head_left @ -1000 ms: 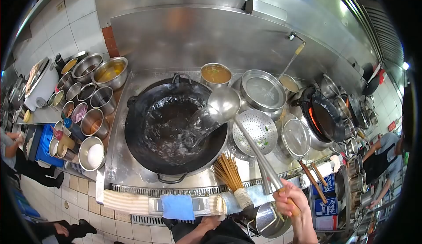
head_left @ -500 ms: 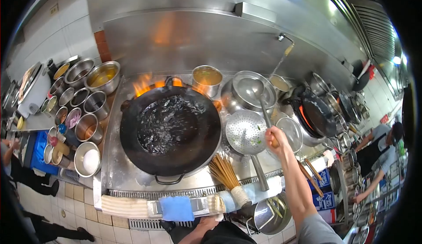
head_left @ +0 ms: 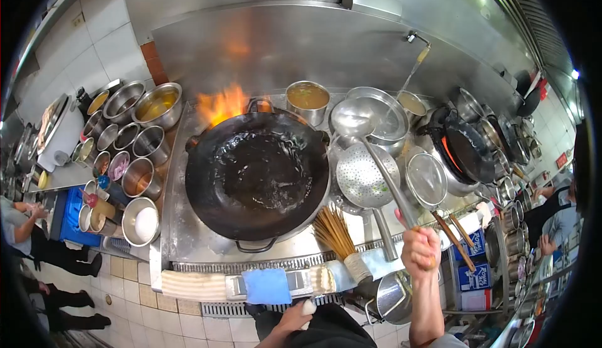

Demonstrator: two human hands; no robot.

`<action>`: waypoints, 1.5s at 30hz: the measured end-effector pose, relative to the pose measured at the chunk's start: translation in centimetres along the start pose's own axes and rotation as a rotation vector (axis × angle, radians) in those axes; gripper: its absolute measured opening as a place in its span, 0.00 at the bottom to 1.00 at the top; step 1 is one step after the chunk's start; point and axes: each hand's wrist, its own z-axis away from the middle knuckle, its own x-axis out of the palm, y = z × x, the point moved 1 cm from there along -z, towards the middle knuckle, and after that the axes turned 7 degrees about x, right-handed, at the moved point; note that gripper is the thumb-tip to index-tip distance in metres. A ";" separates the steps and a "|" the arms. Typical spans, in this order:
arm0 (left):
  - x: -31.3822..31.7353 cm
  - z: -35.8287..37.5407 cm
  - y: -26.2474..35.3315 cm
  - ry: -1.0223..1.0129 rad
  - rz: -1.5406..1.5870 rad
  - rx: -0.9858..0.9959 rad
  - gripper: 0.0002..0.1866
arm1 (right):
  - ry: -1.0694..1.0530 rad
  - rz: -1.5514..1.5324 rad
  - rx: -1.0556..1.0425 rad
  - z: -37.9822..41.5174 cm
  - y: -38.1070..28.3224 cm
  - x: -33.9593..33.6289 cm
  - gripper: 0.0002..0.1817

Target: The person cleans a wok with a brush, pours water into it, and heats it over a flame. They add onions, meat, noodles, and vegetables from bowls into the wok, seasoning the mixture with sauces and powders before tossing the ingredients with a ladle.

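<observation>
My right hand point(head_left: 421, 251) is wrapped round the handle of a large steel ladle point(head_left: 352, 118). The ladle's bowl hangs over the wide steel pot point(head_left: 394, 117), right of the wok. Low in front of my body, my left hand point(head_left: 292, 320) is closed on what looks like a bunched white cloth point(head_left: 308, 308). A big black wok point(head_left: 210, 200) sits over the burner, with a little clear liquid swirling in it. Beside the wok rests a perforated skimmer point(head_left: 367, 175), its handle pointing toward me. A bamboo wok brush point(head_left: 342, 238) leans at the stove's front edge.
Flames point(head_left: 222, 105) rise behind the wok. Steel bowls and seasoning pots point(head_left: 150, 144) crowd the left. A pot of broth point(head_left: 307, 96) stands behind, and a mesh strainer point(head_left: 426, 179) lies right. A folded blue cloth point(head_left: 266, 286) lies on the front rail. Co-workers stand at both sides.
My right hand has come nearer to my body, drawing the ladle with it. The wok's water has spread and thinned, and the flames behind are taller. The camera view has shifted slightly.
</observation>
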 end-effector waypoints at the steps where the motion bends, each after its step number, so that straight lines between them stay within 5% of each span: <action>1: -0.4 1.1 -1.0 0.043 0.060 -0.050 0.33 | 0.034 0.017 0.023 0.8 0.7 0.2 0.33; 8: -5.3 9.3 -7.8 0.376 0.421 -0.246 0.25 | 0.417 0.734 0.176 4.3 1.4 2.0 0.35; 10: -6.0 11.9 -10.8 0.392 0.516 -0.314 0.22 | 0.549 0.977 0.108 4.8 2.4 1.8 0.37; 13: -9.9 15.8 -5.5 0.330 0.612 -0.507 0.25 | 0.672 1.272 -0.065 5.6 3.6 -0.5 0.39; 16: -9.2 18.4 -8.3 0.499 0.902 -0.438 0.23 | 0.785 1.330 -0.151 7.0 3.5 -6.2 0.40; 19: -10.5 19.6 -11.5 0.643 0.649 -0.349 0.22 | 0.931 1.931 -0.308 8.1 3.2 -11.2 0.37; 21: -10.6 20.3 -13.7 0.705 0.806 -0.225 0.20 | 0.994 2.040 -0.329 9.4 2.2 -14.2 0.37; 25: -13.5 21.9 -11.5 0.766 0.546 -0.320 0.19 | 1.219 2.597 -0.209 9.6 3.1 -13.2 0.31; 27: -14.3 22.8 -11.4 0.768 0.509 -0.347 0.19 | 1.111 2.918 -0.345 9.1 2.3 -14.0 0.29; 29: -15.3 22.9 -10.4 0.735 0.487 -0.343 0.18 | 1.099 2.787 -0.359 5.8 4.0 -12.6 0.32; 31: -16.2 22.6 -8.7 0.726 0.546 -0.303 0.19 | 1.109 2.705 -0.119 2.5 6.2 -10.9 0.33; 34: -17.2 22.6 -7.3 0.719 0.530 -0.249 0.18 | 0.719 2.433 -0.476 1.8 1.7 -19.1 0.32; 37: -17.4 23.6 -5.5 0.826 0.646 -0.256 0.19 | 0.974 1.142 -0.183 3.9 4.3 -12.3 0.30; 38: -17.4 24.3 -5.4 0.827 0.690 -0.243 0.21 | 0.864 1.057 -0.290 3.8 5.7 -10.2 0.31; 41: -16.8 26.0 -5.3 0.920 0.825 -0.168 0.20 | 0.704 1.688 -0.440 0.5 5.0 -4.3 0.33; 43: -17.0 26.7 -4.4 0.950 0.772 -0.199 0.21 | 0.784 2.405 -0.411 -4.3 7.0 2.8 0.25; 45: -17.3 27.2 -3.8 0.984 0.753 -0.182 0.21 | 0.535 2.842 -0.327 -10.3 8.7 4.8 0.20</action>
